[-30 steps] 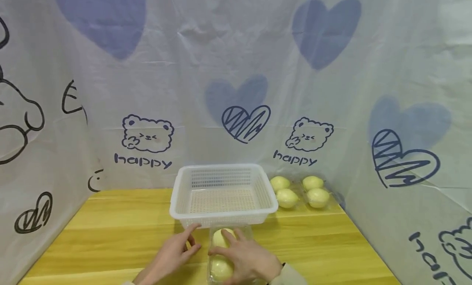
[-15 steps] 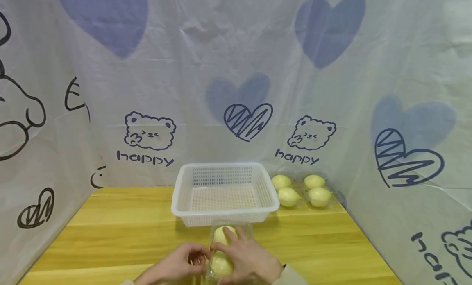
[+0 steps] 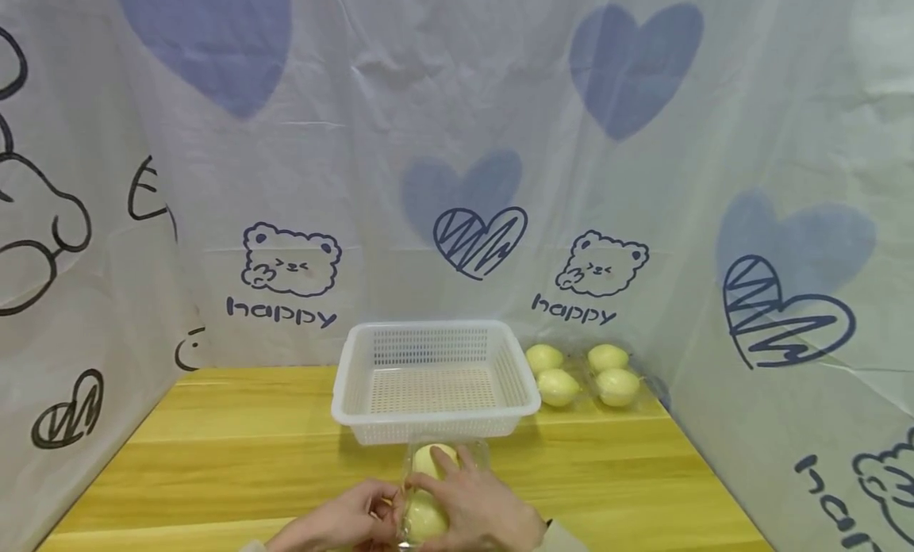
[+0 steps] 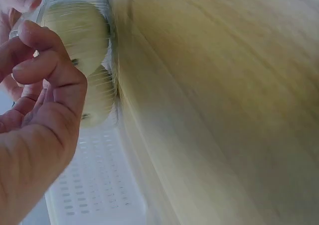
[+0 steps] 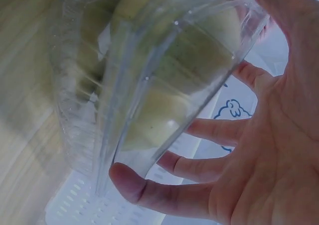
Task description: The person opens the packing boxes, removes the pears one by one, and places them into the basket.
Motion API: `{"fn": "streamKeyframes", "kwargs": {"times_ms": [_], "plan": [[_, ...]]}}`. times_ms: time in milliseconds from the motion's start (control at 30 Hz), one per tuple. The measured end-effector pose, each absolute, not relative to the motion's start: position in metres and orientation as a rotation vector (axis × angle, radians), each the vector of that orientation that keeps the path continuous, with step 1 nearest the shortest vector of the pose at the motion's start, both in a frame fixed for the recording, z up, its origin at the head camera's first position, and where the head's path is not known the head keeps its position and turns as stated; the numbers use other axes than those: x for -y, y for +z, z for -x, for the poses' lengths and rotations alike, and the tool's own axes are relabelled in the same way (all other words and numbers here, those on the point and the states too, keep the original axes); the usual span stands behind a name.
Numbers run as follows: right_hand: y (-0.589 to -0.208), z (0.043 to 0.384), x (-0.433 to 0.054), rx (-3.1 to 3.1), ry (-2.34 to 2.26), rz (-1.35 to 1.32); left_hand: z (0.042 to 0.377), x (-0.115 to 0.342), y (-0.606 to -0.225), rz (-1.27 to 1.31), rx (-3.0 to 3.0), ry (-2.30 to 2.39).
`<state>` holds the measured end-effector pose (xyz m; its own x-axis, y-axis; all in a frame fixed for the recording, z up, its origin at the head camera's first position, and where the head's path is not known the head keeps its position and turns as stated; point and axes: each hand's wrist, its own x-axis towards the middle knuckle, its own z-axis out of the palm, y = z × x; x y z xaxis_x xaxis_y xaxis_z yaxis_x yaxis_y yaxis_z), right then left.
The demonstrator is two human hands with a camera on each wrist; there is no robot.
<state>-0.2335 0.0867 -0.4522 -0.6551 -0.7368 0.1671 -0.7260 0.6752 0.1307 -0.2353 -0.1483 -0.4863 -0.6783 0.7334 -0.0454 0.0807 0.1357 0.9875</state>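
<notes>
A clear plastic clamshell box [image 5: 144,80] lies on the table in front of the basket, at the bottom of the head view. Through its lid show pale yellow-green fruits [image 3: 425,517], likely pears. My right hand [image 3: 480,504] rests on top, its fingers spread across the lid, the thumb near the lid's edge in the right wrist view. At the box's left side, my left hand [image 3: 351,519] has bent fingers and pinches the rim. The left wrist view shows these fingertips [image 4: 31,32] against the thin plastic edge; part of the contact is hidden.
A white perforated plastic basket [image 3: 435,421] with nothing in it stands just beyond the box. To its right, by the back curtain, sits clear packaging with several more yellow fruits [image 3: 557,387]. Printed curtains [image 3: 385,243] enclose the wooden table [image 3: 214,457].
My left hand has come right and down, from beside the box to its left rim, with fingers bending inward. The right hand has stayed on the lid; the head view shifted slightly.
</notes>
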Motion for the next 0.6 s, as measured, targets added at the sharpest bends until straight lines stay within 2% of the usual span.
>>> {"fn": "streamKeyframes", "kwargs": {"times_ms": [600], "plan": [[-0.450, 0.233, -0.087, 2.739, -0.123, -1.225, 0.250, 0.146, -0.495, -0.622, -2.308, 1.666]]}}
